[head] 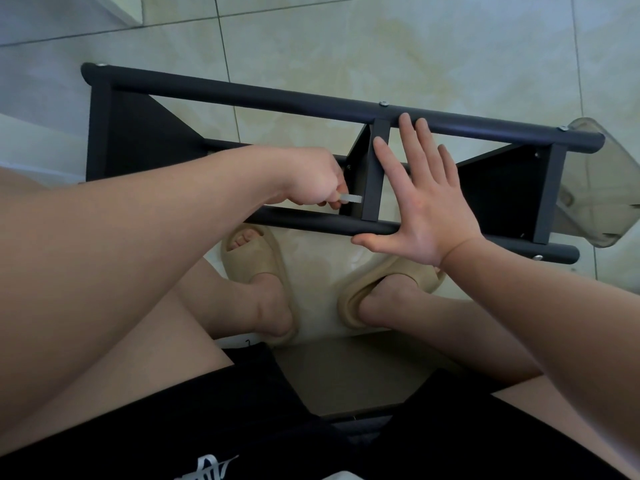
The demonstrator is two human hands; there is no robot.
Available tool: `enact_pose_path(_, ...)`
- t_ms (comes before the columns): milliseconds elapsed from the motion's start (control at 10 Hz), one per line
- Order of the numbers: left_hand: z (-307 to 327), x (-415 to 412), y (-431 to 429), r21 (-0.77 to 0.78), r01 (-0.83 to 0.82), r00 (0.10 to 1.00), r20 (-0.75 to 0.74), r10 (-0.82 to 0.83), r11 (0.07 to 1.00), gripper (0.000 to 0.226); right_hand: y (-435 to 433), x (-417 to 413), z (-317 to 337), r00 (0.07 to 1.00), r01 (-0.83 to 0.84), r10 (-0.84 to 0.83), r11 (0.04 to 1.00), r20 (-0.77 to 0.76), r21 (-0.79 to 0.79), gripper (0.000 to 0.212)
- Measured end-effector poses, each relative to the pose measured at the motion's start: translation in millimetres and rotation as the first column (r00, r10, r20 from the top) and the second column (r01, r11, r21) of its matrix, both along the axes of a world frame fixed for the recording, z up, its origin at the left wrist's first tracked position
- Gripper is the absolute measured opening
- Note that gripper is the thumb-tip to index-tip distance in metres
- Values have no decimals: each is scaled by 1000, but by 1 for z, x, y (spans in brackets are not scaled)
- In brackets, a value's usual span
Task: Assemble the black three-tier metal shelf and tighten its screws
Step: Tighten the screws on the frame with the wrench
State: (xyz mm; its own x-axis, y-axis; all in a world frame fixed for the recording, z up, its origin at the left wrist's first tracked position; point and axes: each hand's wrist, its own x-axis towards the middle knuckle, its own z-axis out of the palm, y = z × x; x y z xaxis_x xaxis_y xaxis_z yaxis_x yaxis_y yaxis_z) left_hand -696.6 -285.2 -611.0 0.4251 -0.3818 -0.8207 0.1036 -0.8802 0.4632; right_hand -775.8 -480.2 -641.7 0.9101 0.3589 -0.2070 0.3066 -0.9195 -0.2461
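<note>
Two hands work the black shelf: left hand pinching a small silver tool, right hand spread flat against the near rail.

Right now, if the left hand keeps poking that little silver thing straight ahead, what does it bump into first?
Probably the black middle crosspiece of the shelf: the silver tool in the left hand points right at it, with its tip almost touching. Depth is hard to judge.

The left hand hides most of the small grey tool; the right hand covers part of the shelf's near rail.
</note>
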Motion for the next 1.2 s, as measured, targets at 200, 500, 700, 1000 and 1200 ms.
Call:
enact_pose_path(200, -4, -4, 2, -10, 72, 997, 7, -72, 997, 14, 0, 0, 0, 1000, 3, -3, 1000, -3, -1, 121)
enact_pose_path(500, -2, 4, 3, 6, 57, 964, 258, -56, 998, 25, 1, 0, 2, 1000, 5, -5, 1000, -15, 0, 121)
enact_pose_path(700, -5, 1, -2, -167, -448, 894, -101, 437, 878, 7, 0, 0, 2, 1000, -1, 1, 1000, -16, -8, 120)
enact_pose_path(1000, -6, -8, -7, -103, -678, 733, -157, 662, 727, 8, 1, 0, 2, 1000, 0, 0, 1000, -8, -7, 119)
enact_pose_path(1200, 0, -7, -9, -84, -726, 687, -139, 713, 683, 6, 1, 1, 2, 1000, 1, -1, 1000, -15, -4, 120)
